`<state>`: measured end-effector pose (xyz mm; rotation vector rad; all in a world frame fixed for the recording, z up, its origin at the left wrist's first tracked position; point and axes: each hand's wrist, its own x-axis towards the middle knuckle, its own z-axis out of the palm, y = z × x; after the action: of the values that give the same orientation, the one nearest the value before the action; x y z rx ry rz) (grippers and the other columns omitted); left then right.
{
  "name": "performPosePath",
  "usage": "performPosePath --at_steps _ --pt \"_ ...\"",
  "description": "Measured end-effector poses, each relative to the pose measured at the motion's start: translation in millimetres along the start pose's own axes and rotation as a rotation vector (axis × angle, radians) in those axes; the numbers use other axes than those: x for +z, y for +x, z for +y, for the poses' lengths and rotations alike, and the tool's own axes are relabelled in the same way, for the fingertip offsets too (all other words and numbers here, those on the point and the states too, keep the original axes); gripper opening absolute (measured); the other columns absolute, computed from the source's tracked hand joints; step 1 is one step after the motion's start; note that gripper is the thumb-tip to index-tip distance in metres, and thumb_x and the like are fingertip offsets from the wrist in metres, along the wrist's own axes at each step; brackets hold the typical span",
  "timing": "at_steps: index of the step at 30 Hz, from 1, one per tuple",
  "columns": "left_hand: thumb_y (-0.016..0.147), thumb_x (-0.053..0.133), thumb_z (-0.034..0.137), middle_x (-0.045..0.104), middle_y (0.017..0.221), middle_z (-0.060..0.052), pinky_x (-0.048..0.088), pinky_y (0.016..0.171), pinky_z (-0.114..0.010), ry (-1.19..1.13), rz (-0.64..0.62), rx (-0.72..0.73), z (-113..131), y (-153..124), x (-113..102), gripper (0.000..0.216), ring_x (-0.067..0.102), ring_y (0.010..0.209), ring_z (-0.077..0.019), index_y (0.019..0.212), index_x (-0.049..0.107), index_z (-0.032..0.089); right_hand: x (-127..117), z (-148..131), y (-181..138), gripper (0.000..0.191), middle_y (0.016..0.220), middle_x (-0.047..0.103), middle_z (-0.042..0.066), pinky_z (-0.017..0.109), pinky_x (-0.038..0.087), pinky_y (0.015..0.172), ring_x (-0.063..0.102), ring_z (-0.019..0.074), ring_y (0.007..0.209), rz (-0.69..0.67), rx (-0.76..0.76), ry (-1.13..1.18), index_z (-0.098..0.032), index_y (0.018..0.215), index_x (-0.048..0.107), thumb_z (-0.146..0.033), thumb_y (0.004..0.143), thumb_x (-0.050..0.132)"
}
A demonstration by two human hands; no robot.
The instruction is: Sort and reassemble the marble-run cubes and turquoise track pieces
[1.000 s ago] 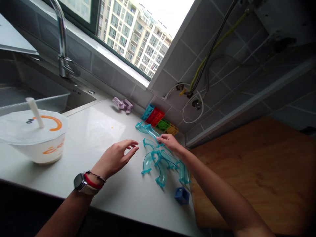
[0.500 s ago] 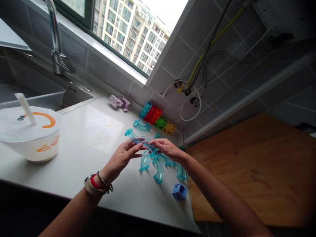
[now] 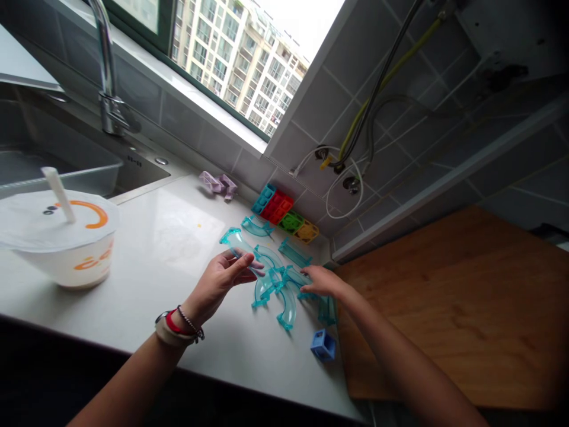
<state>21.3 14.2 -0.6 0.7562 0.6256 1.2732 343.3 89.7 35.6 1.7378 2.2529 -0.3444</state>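
My left hand (image 3: pixel 229 271) is closed on a see-through teal curved track piece (image 3: pixel 240 242), thumb on top, holding it tilted above the counter. The piece's far end points up and left; its lower end overlaps other pieces in view. Over the right side of the pile, my right hand (image 3: pixel 322 281) has thumb and fingers around the end of another teal track piece (image 3: pixel 294 276). Several more teal pieces lie about, among them a curved one (image 3: pixel 288 308) in front and a straight one (image 3: pixel 296 253) behind.
Red blocks (image 3: pixel 276 205), with blue, green and yellow ones beside them, line the wall. A blue cube (image 3: pixel 323 345) lies near a wooden board (image 3: pixel 444 308). A lidded cup with a straw (image 3: pixel 89 255) stands at left, before the sink (image 3: pixel 146 173). Purple pieces (image 3: pixel 217 184) lie by the wall.
My right hand has let go of the held track piece and moved right and down to another one. My left hand keeps its piece, whose far end is turned slightly.
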Motion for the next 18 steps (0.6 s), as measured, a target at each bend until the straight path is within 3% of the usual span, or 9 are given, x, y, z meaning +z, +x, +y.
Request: performPosePath --at_steps 4,9,11,14,18 --pt "0.082 0.082 0.054 0.078 0.097 -0.010 0.062 0.080 -0.037 0.019 0.104 -0.011 -4 2 1 0.043 0.079 0.090 -0.0262 0.093 0.069 0.015 3 1 4 0.053 0.119 0.078 0.013 0.033 0.052 0.094 0.072 0.0319 0.112 -0.018 0.005 -0.018 -0.018 0.127 0.074 -0.030 0.076 0.080" --pt "0.077 0.085 0.056 0.075 0.110 -0.012 0.062 0.080 -0.037 0.059 0.273 0.029 -4 5 -3 0.051 0.076 0.105 -0.0311 0.101 0.070 0.014 -9 2 0 0.047 0.114 0.079 0.017 0.037 0.052 0.092 0.072 0.0340 0.105 0.030 -0.008 0.080 -0.014 0.119 0.078 -0.027 0.074 0.076" --pt "0.080 0.082 0.056 0.075 0.110 -0.014 0.062 0.080 -0.036 0.064 0.252 0.026 -2 5 -6 0.052 0.077 0.101 -0.0293 0.104 0.070 0.012 -20 2 -4 0.046 0.112 0.079 0.017 0.040 0.053 0.093 0.072 0.0335 0.102 0.060 -0.026 0.160 -0.012 0.119 0.078 -0.029 0.075 0.075" --pt "0.083 0.079 0.058 0.076 0.095 -0.010 0.061 0.073 -0.035 0.087 0.209 0.041 -1 5 -8 0.049 0.077 0.079 -0.0232 0.100 0.068 0.013 -36 -7 -14 0.050 0.116 0.078 0.016 0.041 0.055 0.091 0.072 0.0300 0.101 0.087 -0.086 0.327 -0.013 0.127 0.074 -0.039 0.085 0.070" --pt "0.083 0.080 0.056 0.070 0.086 -0.003 0.058 0.061 -0.029 0.200 0.098 0.151 -4 3 -8 0.044 0.070 0.062 -0.0160 0.092 0.066 0.015 -45 -45 -30 0.059 0.118 0.076 0.012 0.038 0.059 0.084 0.074 0.0243 0.097 0.052 -0.206 0.558 -0.015 0.142 0.064 -0.051 0.095 0.059"
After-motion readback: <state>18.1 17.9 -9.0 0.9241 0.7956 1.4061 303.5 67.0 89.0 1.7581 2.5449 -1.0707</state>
